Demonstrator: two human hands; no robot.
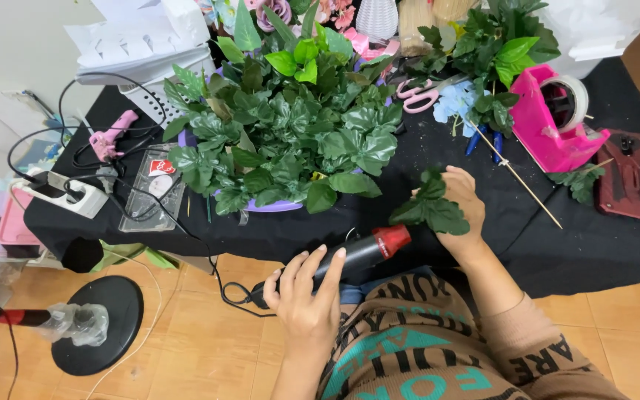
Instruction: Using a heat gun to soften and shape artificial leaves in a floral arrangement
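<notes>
- Left hand [307, 296] wrapped around the black rear half of a hot-glue gun [350, 255], fingers curled over the barrel — closed on it, thumb side hidden underneath
- Glue gun lying with its long axis running from lower left up to the right, red nozzle end [392, 238] aimed toward the other hand, black cord [235, 292] trailing off the back toward the floor
- Right hand [459, 211] resting at the table edge, pinched shut on a small sprig of dark green fake leaves [431, 211], leaves fanned out to the left of the palm
- Sprig sitting just up and right of the red nozzle, near but apart from it, so nozzle and sprig faced each other across a short gap; left hand the one nearer the gun, right hand the one nearer the leaves
- Behind both, on the black cloth-covered table [601, 244], a big mound of green foliage in a purple basin [275, 206]
- Further right — pink-handled scissors [420, 95], a pink tape dispenser [553, 126], a thin wooden skewer [520, 181] lying diagonally
- At the left edge, a second pink glue gun [112, 133] and a white power strip [61, 194] among tangled cords
</notes>
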